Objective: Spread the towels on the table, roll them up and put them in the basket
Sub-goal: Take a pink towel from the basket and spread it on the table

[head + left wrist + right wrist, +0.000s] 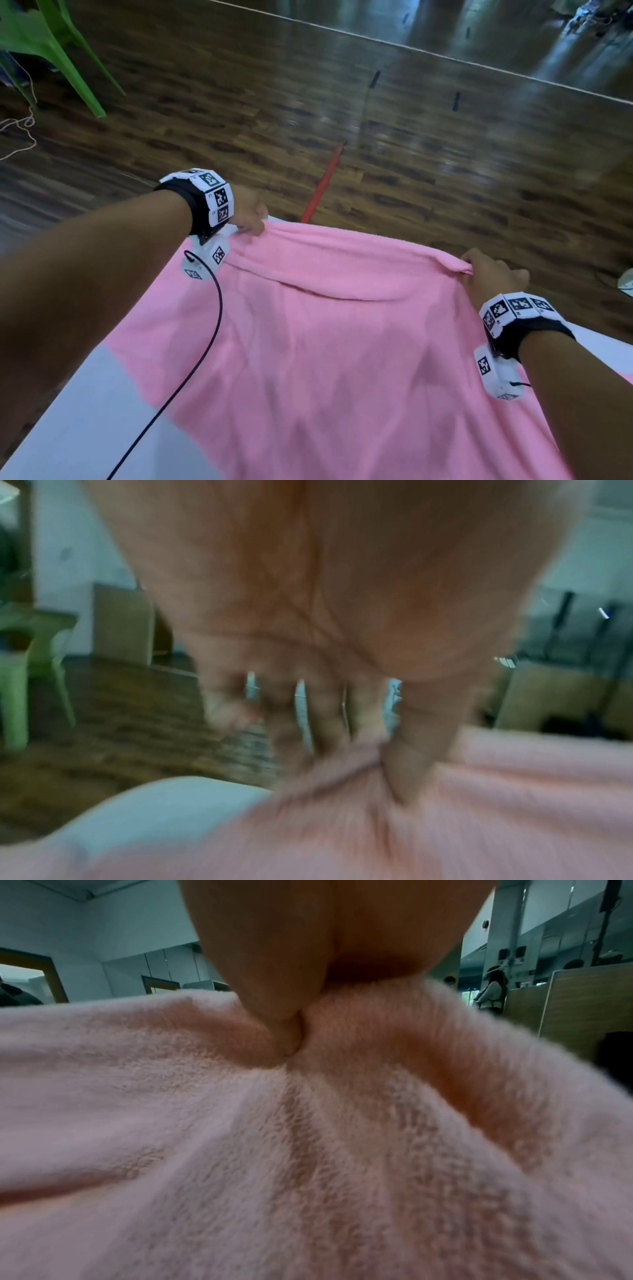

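left hand: grip closed in a pinch on the far-left corner of the pink towel, at about 11 o'clock in the head view; thumb pressed into bunched cloth in the wrist view.
right hand: grip closed on the far-right corner, at about 3 o'clock; cloth gathered under the thumb.
pink towel: draped over the white tabletop, far edge raised between the two hands, a slack fold sagging just below that edge.
basket: not in view.
risk: uneven pull from either grip would likely skew the towel or set the fold as a crease; the far edge sits at the tabletop's 12 o'clock rim and could slide off toward the wooden floor.
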